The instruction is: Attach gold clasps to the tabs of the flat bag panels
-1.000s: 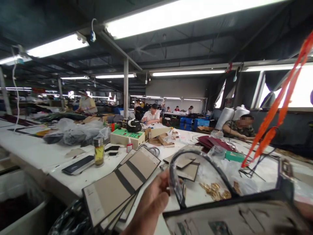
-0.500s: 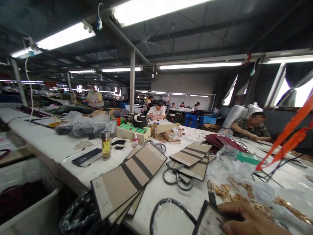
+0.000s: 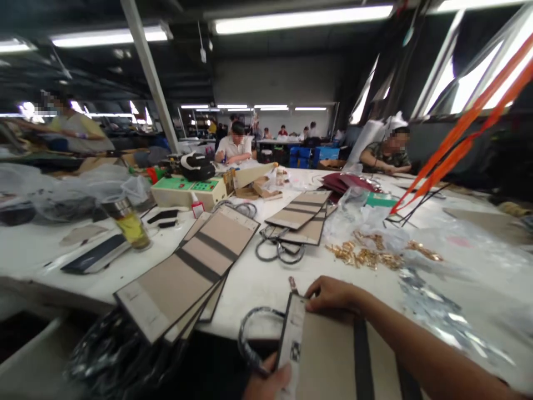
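Observation:
A beige bag panel (image 3: pixel 333 355) with dark bands and a pale end strip lies tilted toward me at the table's near edge. My left hand (image 3: pixel 270 380) is closed on the panel's lower left edge, thumb on the pale strip. At the top left corner, my right hand (image 3: pixel 333 294) has its fingers bent over the far edge and closed on it. A small metal fitting (image 3: pixel 292 284) sticks out past that corner. From the panel's left side curves a dark plastic-wrapped handle (image 3: pixel 245 328); its lower end meets my left hand.
Similar panels (image 3: pixel 187 272) overlap on the left, overhanging the edge; another stack (image 3: pixel 297 211) lies farther back with looped handles (image 3: pixel 277 250). Gold hardware (image 3: pixel 362 255) and metal pieces (image 3: pixel 441 311) spread on the right. A bottle (image 3: pixel 131 225) stands left. Co-workers sit beyond.
The view has swung right and down. The panel now shows more fully near me, with both my hands on it; earlier only one hand showed at the lower right.

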Action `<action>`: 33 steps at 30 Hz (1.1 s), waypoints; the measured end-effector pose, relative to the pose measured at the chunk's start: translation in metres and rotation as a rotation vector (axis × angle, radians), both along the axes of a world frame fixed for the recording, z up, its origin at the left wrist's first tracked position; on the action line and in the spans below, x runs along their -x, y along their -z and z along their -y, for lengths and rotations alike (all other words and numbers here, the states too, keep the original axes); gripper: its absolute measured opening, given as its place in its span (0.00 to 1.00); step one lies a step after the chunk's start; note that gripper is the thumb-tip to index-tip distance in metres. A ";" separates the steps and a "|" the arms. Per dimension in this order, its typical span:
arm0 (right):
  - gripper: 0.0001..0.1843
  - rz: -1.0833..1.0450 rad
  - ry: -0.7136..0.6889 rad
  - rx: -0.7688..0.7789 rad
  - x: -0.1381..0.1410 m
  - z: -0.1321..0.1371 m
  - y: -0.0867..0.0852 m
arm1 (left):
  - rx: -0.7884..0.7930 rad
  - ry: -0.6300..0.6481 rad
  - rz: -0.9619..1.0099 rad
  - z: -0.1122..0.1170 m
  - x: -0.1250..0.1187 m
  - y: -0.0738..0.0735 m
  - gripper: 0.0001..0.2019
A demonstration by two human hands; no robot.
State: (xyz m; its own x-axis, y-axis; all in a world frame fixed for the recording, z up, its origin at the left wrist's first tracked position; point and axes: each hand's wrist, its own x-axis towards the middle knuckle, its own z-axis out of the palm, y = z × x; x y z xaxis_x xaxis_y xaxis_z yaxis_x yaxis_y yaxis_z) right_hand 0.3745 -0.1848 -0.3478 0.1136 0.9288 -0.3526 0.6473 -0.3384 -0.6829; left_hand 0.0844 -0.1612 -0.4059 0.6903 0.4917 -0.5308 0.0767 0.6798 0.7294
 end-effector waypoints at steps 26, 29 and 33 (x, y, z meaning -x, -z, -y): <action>0.22 -0.734 0.860 -1.137 0.107 0.054 0.015 | 0.119 -0.227 0.011 0.026 -0.022 0.011 0.25; 0.24 -0.890 0.902 -1.119 0.109 0.054 0.013 | 0.136 -0.224 0.006 0.026 -0.023 0.010 0.24; 0.26 -1.057 0.948 -1.049 0.110 0.052 0.011 | 0.154 -0.225 0.019 0.026 -0.023 0.007 0.24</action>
State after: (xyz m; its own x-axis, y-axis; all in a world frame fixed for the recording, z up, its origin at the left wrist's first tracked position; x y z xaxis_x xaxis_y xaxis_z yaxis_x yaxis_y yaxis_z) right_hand 0.2641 -0.2369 -0.3592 0.8367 0.5472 0.0223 -0.3155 0.5150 -0.7971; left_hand 0.1078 -0.1876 -0.4133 0.5834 0.5483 -0.5991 -0.1018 0.7812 0.6159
